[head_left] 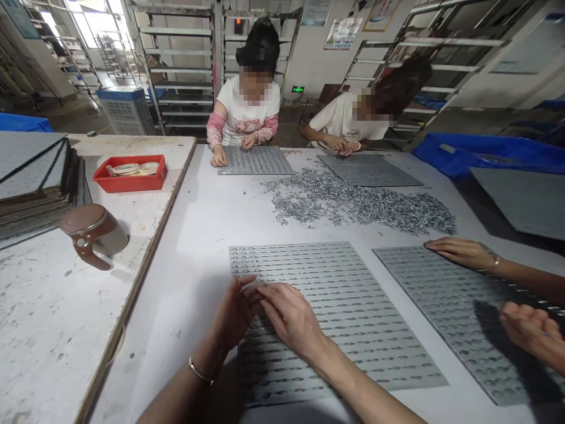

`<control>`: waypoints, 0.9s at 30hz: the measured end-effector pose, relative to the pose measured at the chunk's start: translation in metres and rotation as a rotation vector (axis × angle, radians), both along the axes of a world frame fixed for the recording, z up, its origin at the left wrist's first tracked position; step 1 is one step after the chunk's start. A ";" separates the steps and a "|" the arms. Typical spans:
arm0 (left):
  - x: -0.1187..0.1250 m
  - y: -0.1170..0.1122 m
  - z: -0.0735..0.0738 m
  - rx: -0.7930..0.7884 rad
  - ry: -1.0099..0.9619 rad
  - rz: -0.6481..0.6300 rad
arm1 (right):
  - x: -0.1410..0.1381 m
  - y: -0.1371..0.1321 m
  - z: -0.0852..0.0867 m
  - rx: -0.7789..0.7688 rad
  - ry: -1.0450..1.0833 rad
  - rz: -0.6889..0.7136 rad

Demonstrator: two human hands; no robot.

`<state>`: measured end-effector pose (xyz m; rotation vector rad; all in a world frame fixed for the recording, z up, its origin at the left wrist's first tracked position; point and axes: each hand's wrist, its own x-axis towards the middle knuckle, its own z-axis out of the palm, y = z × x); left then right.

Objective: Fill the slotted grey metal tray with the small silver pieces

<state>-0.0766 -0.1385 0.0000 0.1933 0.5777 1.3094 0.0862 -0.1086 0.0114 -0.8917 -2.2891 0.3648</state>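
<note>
A grey slotted tray filled with rows of small metal pieces lies flat on the white table in front of me. My left hand and my right hand rest on its near left part, fingertips meeting. The fingers of both hands are curled together as in a pinch; what they hold, if anything, is too small to make out. A bracelet circles my left wrist. A heap of loose small metal pieces lies on the table beyond the tray.
A co-worker's two hands work a second tray at the right. Two people sit at the far side with their own trays. On the left table stand a brown mug, a red bin and stacked boards.
</note>
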 end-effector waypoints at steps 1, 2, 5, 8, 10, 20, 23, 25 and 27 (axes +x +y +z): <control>0.002 -0.001 -0.001 0.007 0.007 -0.013 | -0.002 0.000 -0.001 -0.007 -0.030 0.020; 0.005 -0.002 -0.003 0.010 0.011 -0.026 | -0.003 0.000 -0.001 -0.020 -0.055 0.043; 0.010 -0.004 -0.009 0.003 -0.003 -0.076 | -0.001 0.000 -0.004 -0.089 -0.053 0.122; 0.009 -0.003 -0.013 -0.061 0.010 -0.112 | 0.010 0.000 -0.006 -0.244 0.011 0.104; 0.004 0.000 -0.012 -0.128 0.084 -0.040 | 0.021 0.000 -0.009 -0.414 0.057 -0.029; -0.025 0.014 0.009 -0.297 0.176 0.320 | 0.042 -0.004 -0.033 -0.783 0.119 -0.108; -0.023 0.015 0.005 -0.301 0.173 0.307 | 0.036 0.000 -0.031 -0.723 0.076 -0.061; -0.022 0.015 0.001 -0.291 0.193 0.315 | 0.031 0.002 -0.033 -0.757 0.060 -0.088; -0.023 0.017 -0.002 -0.269 0.227 0.322 | 0.024 0.003 -0.035 -0.775 0.043 -0.110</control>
